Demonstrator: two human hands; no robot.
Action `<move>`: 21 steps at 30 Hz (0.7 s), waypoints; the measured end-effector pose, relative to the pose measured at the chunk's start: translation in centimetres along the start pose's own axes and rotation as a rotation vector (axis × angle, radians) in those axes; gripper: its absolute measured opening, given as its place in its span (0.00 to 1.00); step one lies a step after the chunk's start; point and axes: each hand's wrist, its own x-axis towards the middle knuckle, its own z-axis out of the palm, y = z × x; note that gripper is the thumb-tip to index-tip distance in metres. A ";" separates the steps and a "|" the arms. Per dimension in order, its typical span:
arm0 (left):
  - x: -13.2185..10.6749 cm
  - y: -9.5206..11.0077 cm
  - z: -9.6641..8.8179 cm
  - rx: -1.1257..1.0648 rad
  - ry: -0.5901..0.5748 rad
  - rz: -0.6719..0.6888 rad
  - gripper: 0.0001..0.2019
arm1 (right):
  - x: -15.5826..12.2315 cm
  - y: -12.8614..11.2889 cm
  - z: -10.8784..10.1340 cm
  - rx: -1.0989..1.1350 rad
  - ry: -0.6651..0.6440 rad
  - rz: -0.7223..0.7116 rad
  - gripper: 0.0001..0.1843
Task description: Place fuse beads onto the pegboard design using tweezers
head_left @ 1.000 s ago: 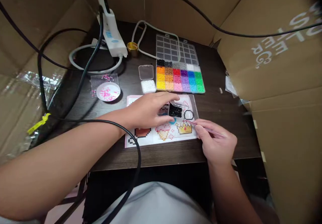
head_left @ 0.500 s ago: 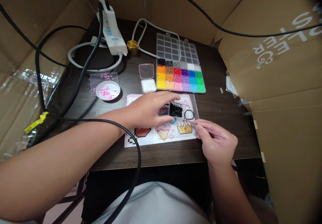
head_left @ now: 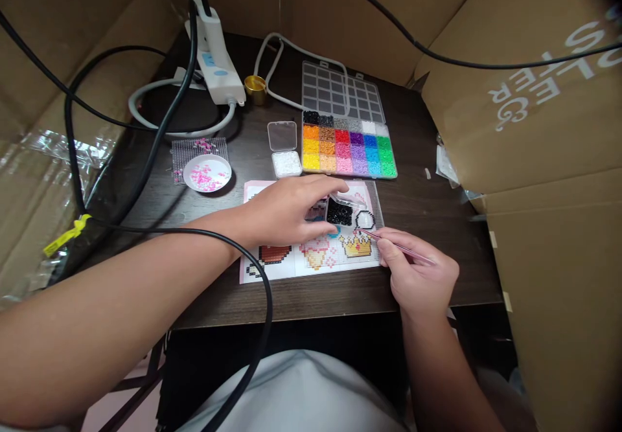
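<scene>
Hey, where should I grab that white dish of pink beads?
Probably pinch the white dish at its right rim, coming from the right: it's shallow and open-topped, with pink beads inside, and the pegboard lies behind it.

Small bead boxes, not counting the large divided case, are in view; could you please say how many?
2: the white-bead box beyond the left hand, and the black-bead box between that hand's thumb and forefinger; the hand could hide more.
</scene>
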 end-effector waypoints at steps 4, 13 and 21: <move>-0.1 0.0 0.0 -0.002 -0.004 -0.002 0.26 | 0.1 0.0 0.0 0.001 0.001 -0.005 0.07; 0.0 0.0 -0.1 -0.008 -0.017 -0.001 0.26 | 0.0 0.0 0.0 -0.016 0.000 -0.003 0.04; 0.0 0.0 0.0 -0.005 -0.013 0.012 0.26 | 0.0 -0.3 0.5 0.083 0.108 -0.030 0.05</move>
